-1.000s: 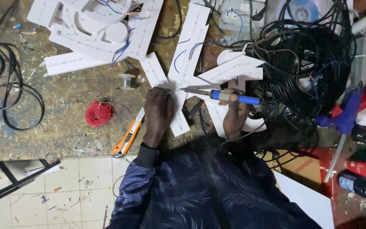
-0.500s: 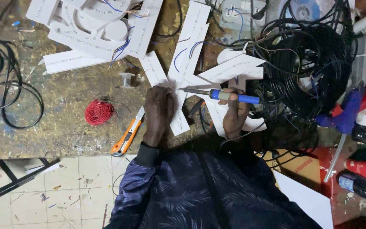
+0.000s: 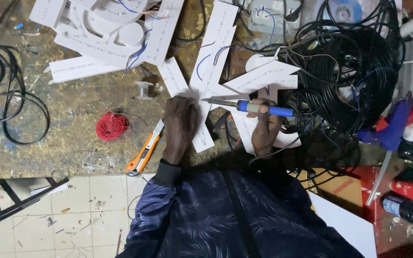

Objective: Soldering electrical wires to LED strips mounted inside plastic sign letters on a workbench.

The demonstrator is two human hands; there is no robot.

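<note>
Workbench (image 3: 72, 138): worn, paint-spattered top, brownish, its near edge running above a pale tiled floor (image 3: 87, 220). Lying on it: white strip boards (image 3: 211, 62) fanned out at centre, more white shaped pieces (image 3: 106, 33) stacked at upper left with blue wires. Small clear spool (image 3: 143, 89) beside them. Coil of red wire (image 3: 112, 126) mid-left; orange utility knife (image 3: 143, 154) just right of it, near the edge. Black cable loops (image 3: 5, 95) far left; large black cable tangle (image 3: 354, 71) right

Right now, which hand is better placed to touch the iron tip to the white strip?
Right. The right hand already grips the blue-handled soldering iron, its tip close to the left hand, which presses flat on the white strip.
</note>
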